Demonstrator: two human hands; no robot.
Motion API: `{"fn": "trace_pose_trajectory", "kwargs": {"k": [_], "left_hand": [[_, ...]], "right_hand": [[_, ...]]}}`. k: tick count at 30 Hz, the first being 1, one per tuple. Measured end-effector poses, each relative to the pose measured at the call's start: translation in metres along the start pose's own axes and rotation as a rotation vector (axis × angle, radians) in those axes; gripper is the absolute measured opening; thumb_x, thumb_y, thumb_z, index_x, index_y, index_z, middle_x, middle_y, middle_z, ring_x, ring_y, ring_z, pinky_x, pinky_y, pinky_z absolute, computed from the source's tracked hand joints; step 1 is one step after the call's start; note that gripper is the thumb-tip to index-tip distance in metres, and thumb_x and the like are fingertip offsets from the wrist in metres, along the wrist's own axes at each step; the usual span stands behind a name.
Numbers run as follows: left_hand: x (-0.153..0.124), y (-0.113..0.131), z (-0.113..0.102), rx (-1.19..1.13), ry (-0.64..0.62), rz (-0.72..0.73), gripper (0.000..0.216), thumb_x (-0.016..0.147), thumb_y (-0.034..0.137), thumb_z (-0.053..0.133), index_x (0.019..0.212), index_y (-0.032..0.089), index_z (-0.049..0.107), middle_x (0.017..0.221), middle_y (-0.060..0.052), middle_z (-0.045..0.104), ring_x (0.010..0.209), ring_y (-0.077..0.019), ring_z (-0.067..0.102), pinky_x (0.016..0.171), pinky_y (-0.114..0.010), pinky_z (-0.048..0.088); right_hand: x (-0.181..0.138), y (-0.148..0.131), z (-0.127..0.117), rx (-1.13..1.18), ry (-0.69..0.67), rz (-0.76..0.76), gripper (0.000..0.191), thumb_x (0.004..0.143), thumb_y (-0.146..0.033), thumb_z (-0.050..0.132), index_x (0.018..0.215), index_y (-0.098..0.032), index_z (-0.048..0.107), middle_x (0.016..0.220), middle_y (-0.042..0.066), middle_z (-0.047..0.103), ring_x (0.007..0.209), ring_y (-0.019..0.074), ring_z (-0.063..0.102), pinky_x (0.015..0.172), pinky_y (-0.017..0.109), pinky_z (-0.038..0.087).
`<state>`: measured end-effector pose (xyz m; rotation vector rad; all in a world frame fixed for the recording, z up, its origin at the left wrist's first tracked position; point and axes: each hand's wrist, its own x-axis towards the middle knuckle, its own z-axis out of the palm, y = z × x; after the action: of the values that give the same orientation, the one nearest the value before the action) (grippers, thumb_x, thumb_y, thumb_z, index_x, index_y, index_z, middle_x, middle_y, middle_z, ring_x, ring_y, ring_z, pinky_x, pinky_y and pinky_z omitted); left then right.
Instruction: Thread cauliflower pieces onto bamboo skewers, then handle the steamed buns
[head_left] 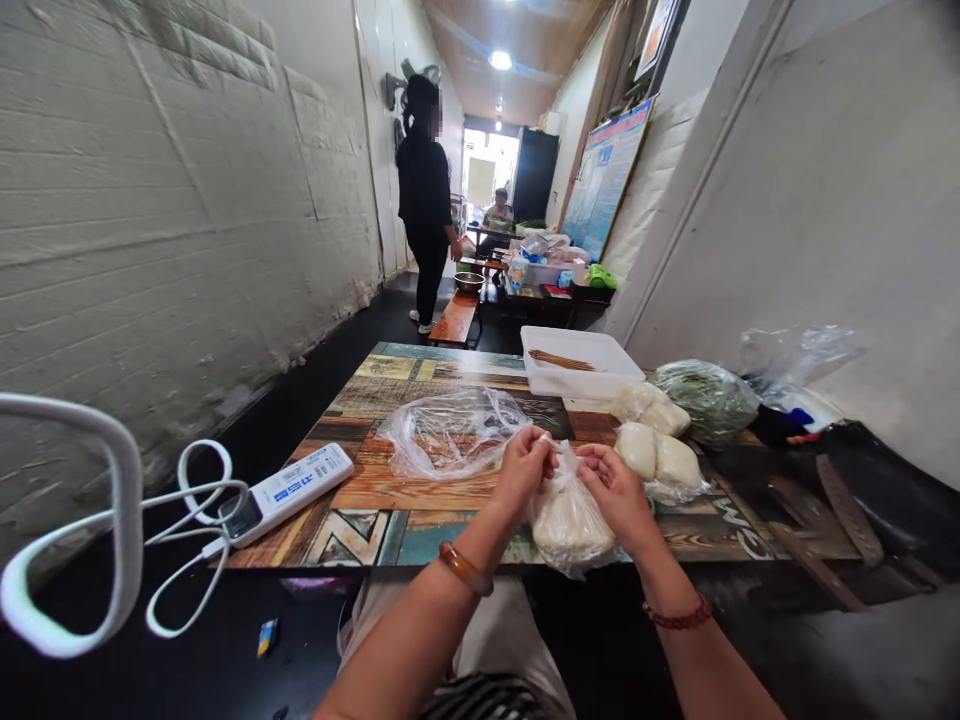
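Observation:
A clear plastic bag (574,525) filled with something pale, its contents not clear, rests at the table's front edge. Its gathered top is between my two hands. My left hand (529,462) pinches the bag's neck from the left, fingers closed. On the other side, my right hand (613,490) has its thumb and fingertips closed on the bag's neck too. Just beyond my left hand lies a loose, crumpled clear plastic bag (450,432). To the right sit similar bagged pale bundles (656,460), with another bagged bundle (651,408) behind them.
A white tray (581,383) holding thin brown sticks (561,360) stands at the table's far side. Right of it is a bag of greens (706,400). A white power strip (292,492) with looped cable lies at the left edge. One person (424,200) stands beyond, near an orange bench (456,318).

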<state>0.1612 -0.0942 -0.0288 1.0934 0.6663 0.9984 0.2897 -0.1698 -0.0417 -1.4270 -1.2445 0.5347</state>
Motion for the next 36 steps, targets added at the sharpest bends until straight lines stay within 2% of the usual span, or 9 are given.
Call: {"fn": "trace_pose_trajectory", "kwargs": {"k": [3,6,10,16,20,23,26,31,36], "left_hand": [[-0.002,0.003,0.003,-0.083,0.004,-0.043,0.022,0.077,0.039,0.053,0.071,0.02,0.045,0.054,0.006,0.05,0.04,-0.0062,0.042,0.041,-0.018,0.029],[-0.003,0.003,0.003,-0.047,-0.024,-0.004,0.023,0.078,0.04,0.052,0.071,0.02,0.046,0.053,0.006,0.049,0.04,-0.0069,0.043,0.041,-0.019,0.03],[-0.002,0.002,0.002,0.03,-0.074,0.067,0.022,0.079,0.04,0.051,0.072,0.019,0.05,0.053,0.005,0.05,0.042,-0.0076,0.045,0.041,-0.019,0.03],[0.004,0.005,-0.005,-0.139,0.024,-0.035,0.017,0.07,0.029,0.057,0.081,0.017,0.054,0.063,0.002,0.059,0.048,-0.0067,0.048,0.044,-0.017,0.033],[0.006,0.008,-0.002,-0.235,0.064,-0.041,0.024,0.065,0.022,0.062,0.086,0.017,0.05,0.069,0.003,0.057,0.056,-0.0077,0.055,0.055,-0.021,0.045],[0.005,0.014,0.005,-0.204,-0.008,0.036,0.031,0.066,0.019,0.065,0.092,0.019,0.049,0.082,0.002,0.058,0.066,-0.0088,0.06,0.069,-0.027,0.05],[0.002,0.017,0.007,0.04,-0.035,0.171,0.032,0.072,0.017,0.061,0.101,0.02,0.048,0.095,-0.001,0.057,0.071,-0.0096,0.059,0.071,-0.028,0.05],[-0.006,0.007,0.0,0.739,-0.147,0.399,0.006,0.077,0.017,0.058,0.083,0.018,0.056,0.087,-0.003,0.056,0.081,-0.0158,0.055,0.074,-0.03,0.045],[-0.01,-0.005,0.007,1.087,-0.266,0.498,0.017,0.077,0.015,0.06,0.093,0.02,0.064,0.097,-0.006,0.057,0.091,-0.0203,0.053,0.082,-0.033,0.042]], "right_hand": [[0.0,-0.001,0.0,-0.006,-0.058,0.011,0.037,0.08,-0.045,0.063,0.107,-0.019,0.061,0.086,0.005,0.068,0.073,0.0172,0.062,0.066,0.03,0.05],[0.001,0.0,-0.002,-0.054,-0.089,-0.008,0.031,0.077,-0.043,0.067,0.098,-0.02,0.07,0.089,0.005,0.069,0.074,0.0177,0.061,0.069,0.032,0.049],[0.002,0.005,-0.007,0.114,0.003,0.064,0.028,0.073,-0.045,0.071,0.087,-0.021,0.074,0.086,0.005,0.072,0.078,0.0198,0.063,0.071,0.033,0.049],[0.001,0.016,-0.019,0.224,0.129,0.12,0.034,0.073,-0.054,0.067,0.079,-0.02,0.071,0.086,0.008,0.073,0.064,0.0184,0.061,0.053,0.03,0.047],[-0.003,0.009,-0.021,0.216,0.152,0.099,0.031,0.073,-0.051,0.07,0.083,-0.022,0.071,0.083,0.006,0.072,0.07,0.0195,0.063,0.06,0.031,0.05],[-0.004,-0.004,-0.019,0.182,0.123,0.063,0.029,0.072,-0.048,0.072,0.084,-0.022,0.073,0.085,0.006,0.072,0.078,0.0207,0.065,0.072,0.034,0.052],[-0.004,-0.014,-0.02,0.124,0.063,0.013,0.031,0.075,-0.049,0.068,0.088,-0.021,0.073,0.09,0.007,0.073,0.084,0.0218,0.066,0.077,0.035,0.052],[-0.006,-0.013,-0.025,0.049,0.017,-0.018,0.033,0.084,-0.047,0.06,0.1,-0.021,0.072,0.098,0.008,0.073,0.087,0.0216,0.067,0.078,0.035,0.052],[-0.009,-0.015,-0.026,0.027,-0.028,-0.055,0.032,0.087,-0.045,0.057,0.103,-0.023,0.071,0.105,0.008,0.072,0.095,0.0224,0.067,0.082,0.036,0.051]]}}
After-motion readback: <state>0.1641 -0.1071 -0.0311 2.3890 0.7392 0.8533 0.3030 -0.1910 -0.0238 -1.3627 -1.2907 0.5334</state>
